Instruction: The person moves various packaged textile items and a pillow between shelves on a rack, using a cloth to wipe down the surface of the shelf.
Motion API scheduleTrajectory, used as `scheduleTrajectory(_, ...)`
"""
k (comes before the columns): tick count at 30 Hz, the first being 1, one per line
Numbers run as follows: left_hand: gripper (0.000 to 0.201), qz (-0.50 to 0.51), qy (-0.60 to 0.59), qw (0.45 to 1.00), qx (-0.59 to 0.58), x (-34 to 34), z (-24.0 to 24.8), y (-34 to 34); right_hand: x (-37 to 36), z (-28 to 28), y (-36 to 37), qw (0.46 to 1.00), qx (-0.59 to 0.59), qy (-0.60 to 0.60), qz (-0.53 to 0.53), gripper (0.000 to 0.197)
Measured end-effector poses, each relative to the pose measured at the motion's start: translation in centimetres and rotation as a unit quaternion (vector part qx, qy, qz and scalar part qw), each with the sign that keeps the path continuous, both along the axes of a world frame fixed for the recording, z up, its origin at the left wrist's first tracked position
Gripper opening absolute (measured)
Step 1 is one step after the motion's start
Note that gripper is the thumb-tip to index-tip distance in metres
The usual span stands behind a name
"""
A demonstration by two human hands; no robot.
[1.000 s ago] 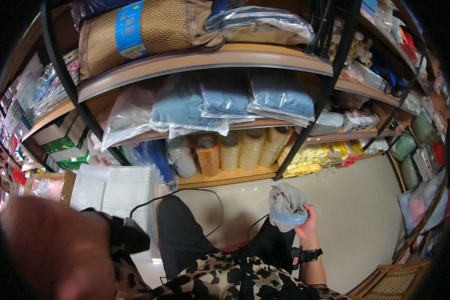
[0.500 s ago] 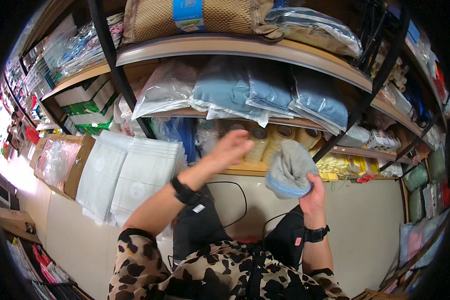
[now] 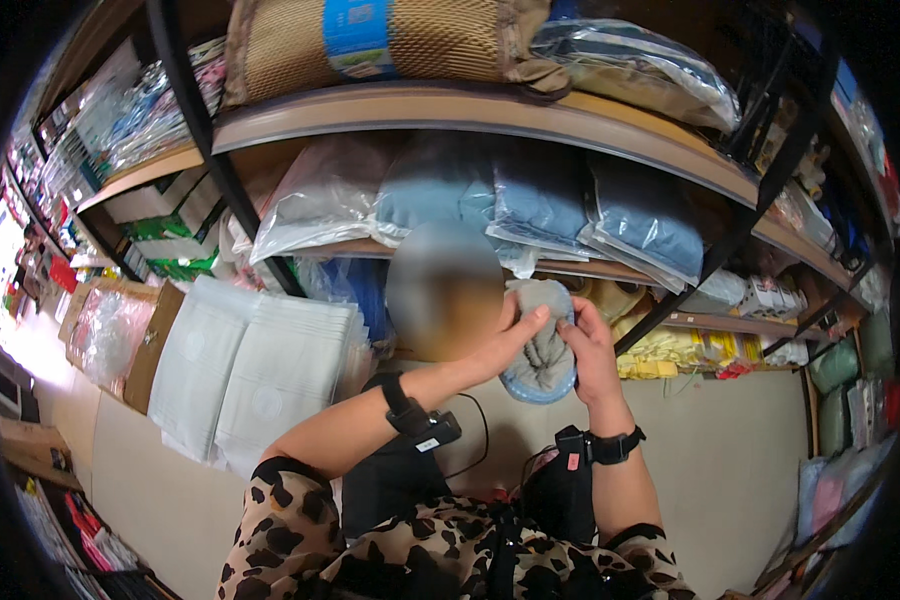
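In front of the low shelf I hold a soft, slipper-shaped cloth piece (image 3: 542, 350), with grey plush inside and a light blue rim. Its exact kind is hard to make out. My left hand (image 3: 503, 338) is closed on its left edge, thumb laid over the grey lining. On the opposite edge, my right hand (image 3: 592, 350) grips it with bent fingers. The plush opening is squeezed narrow and creased between both hands. A round blurred patch covers the area just left of my left hand.
Bagged blue textiles (image 3: 638, 215) sit on the shelf ahead, under a shelf board (image 3: 470, 110). Black posts (image 3: 195, 100) rise at both sides. At left are stacked white packets (image 3: 280, 370) and a cardboard box (image 3: 155, 345). Yellow packages (image 3: 660, 350) lie low at right.
My left hand has come down and right to grasp the cloth piece. My right hand has shifted slightly left and up with it, and the opening is now pressed flatter.
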State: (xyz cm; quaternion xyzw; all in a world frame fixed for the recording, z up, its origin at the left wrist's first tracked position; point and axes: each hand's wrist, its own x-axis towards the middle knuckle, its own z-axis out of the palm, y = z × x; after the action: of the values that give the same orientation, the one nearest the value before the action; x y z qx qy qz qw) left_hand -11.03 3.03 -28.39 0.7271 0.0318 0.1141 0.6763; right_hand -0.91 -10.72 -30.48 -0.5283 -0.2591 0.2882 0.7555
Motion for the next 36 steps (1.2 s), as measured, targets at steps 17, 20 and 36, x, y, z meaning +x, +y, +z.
scheduleTrajectory(17, 0.095, 0.03, 0.245, 0.947, 0.206, 21.1, 3.6, 2.2, 4.3, -4.3, -12.2, 0.9, 0.169, 0.361, -0.176, 0.029)
scheduleTrajectory(20, 0.074, 0.136, 0.195, 0.963, 0.129, 22.0, 2.8, 1.0, 3.2, -3.5, -13.2, 0.883, 0.174, 0.378, -0.219, 0.029)
scheduleTrajectory(36, 0.03, 0.027, 0.072, 0.981, -0.178, 6.7, 5.4, 1.8, 8.3, -10.5, -16.1, 0.901, 0.204, 0.313, -0.221, 0.049)
